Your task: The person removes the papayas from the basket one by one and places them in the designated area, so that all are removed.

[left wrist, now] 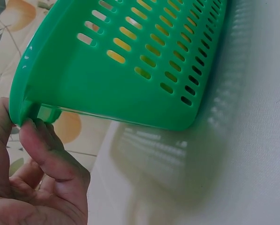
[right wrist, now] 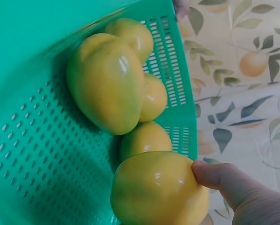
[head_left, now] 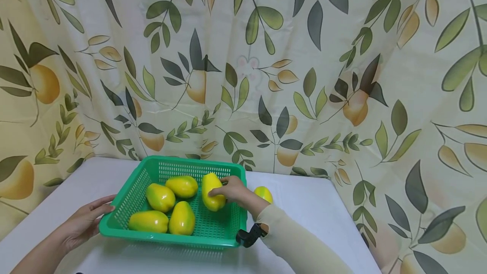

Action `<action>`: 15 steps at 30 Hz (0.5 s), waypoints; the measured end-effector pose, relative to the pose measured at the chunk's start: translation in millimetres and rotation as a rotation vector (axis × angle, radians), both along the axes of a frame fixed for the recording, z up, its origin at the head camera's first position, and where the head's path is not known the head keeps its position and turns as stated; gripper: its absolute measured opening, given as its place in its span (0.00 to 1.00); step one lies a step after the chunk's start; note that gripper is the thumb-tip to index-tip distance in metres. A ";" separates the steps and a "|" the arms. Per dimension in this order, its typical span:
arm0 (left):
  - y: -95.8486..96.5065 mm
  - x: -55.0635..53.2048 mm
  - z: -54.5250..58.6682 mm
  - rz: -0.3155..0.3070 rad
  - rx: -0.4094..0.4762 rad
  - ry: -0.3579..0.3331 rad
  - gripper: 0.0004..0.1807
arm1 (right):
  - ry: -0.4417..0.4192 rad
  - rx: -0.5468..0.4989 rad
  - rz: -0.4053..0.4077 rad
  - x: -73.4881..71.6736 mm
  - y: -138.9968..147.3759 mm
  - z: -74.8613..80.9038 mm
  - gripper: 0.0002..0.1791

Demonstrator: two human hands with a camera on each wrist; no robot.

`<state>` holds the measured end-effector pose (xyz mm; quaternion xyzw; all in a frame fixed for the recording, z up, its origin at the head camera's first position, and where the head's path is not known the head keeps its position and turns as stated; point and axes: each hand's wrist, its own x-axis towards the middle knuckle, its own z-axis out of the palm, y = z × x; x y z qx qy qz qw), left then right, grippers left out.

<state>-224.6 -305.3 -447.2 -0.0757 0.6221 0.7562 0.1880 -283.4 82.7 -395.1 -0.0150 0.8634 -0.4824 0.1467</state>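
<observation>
A green plastic basket [head_left: 167, 237] with slotted walls holds several glossy yellow-green mangoes, grouped toward its left side, one of them a mango [head_left: 181, 219] near the front wall. My left hand [head_left: 81, 225] grips the basket's left rim, thumb and fingers pinching its edge in the left wrist view [left wrist: 22, 105]. Over the right part of the basket, my right hand [head_left: 237, 191] holds another mango [head_left: 210, 181] between thumb and fingers. The right wrist view shows the thumb pressed on this held mango [right wrist: 158, 187], while the other fingers are hidden.
Outside the basket, behind the right forearm, another mango [head_left: 264, 193] lies on the white-covered table [head_left: 304, 210]. A curtain [head_left: 266, 75] printed with leaves and fruit hangs along the table's back edge. A black device [head_left: 251, 236] is strapped at the right wrist.
</observation>
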 end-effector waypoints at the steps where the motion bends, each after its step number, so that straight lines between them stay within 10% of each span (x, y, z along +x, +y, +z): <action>1: -0.1 0.1 0.1 -0.002 0.004 0.002 0.08 | 0.005 -0.002 0.004 0.2 0.8 0.5 0.38; 15: 0.2 0.2 1.2 -0.003 -0.004 0.005 0.08 | -0.018 -0.078 0.053 1.4 13.1 8.7 0.38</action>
